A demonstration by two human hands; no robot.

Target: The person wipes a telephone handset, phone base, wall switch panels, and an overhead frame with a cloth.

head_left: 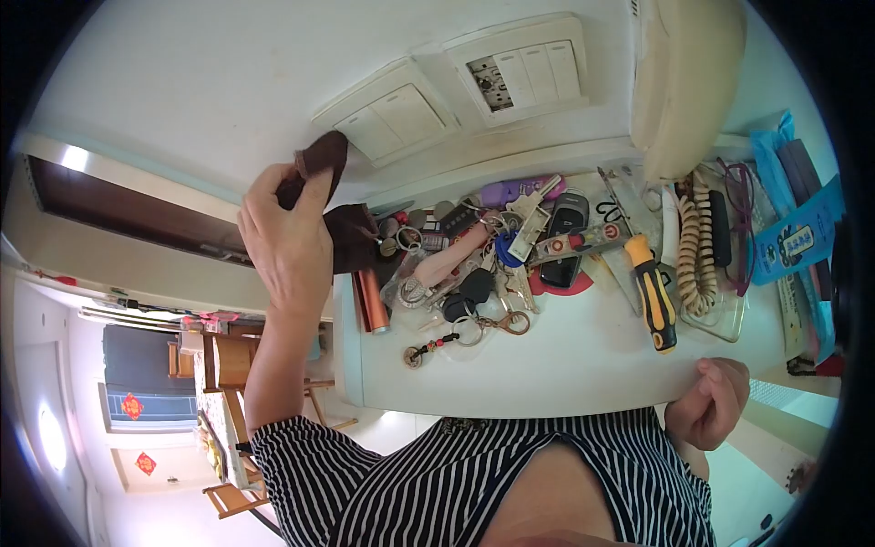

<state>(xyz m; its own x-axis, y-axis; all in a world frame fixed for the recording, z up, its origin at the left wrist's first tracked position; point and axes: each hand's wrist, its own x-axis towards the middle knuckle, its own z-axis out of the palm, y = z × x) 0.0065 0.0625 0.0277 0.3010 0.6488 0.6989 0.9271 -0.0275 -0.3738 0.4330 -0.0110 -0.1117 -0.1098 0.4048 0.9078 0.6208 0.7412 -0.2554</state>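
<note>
My left hand (287, 228) is raised on the left, its fingers closed on a dark brown cloth (321, 162) held against the wall just below a light switch panel (392, 123). A dark brown piece (351, 237), seemingly the same cloth, shows right of the wrist; my hand hides how they join. My right hand (711, 401) rests by the counter's front right edge, fingers curled in, with nothing visible in them. Nearest to it on the counter lies a yellow and black screwdriver (651, 296).
A second switch panel (524, 68) has an uncovered section. On the counter (510, 374) lie several keys (529, 232), a black car key fob (563, 228), an orange tube (372, 301), a coiled cord (694, 251), purple glasses (740, 228) and a blue packet (797, 237). An intercom handset (688, 82) hangs above.
</note>
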